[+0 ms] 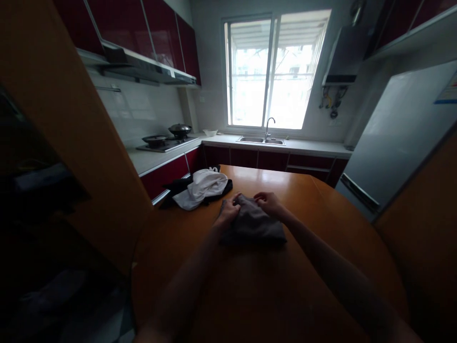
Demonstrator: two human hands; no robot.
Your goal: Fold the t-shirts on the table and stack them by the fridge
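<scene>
A dark grey folded garment (255, 226) lies on the wooden table (332, 243) in front of me; its exact kind does not show. My left hand (231, 209) grips its far left edge, with thumb and fingers closed on the cloth. At the far right edge my right hand (267, 202) pinches the same cloth with bent fingers. The near edge of the garment rests flat on the tabletop. To the left of my left hand lies a loose heap of clothes, with a white garment (205, 186) on top of black ones (174, 186).
Beyond the table runs a white counter (307, 146) with a sink (252, 139) and tap. Pans (180, 128) stand on the stove (166, 144) at the left. A fridge (400, 138) stands to the right, and a wooden panel (107, 157) rises beside the table's left edge.
</scene>
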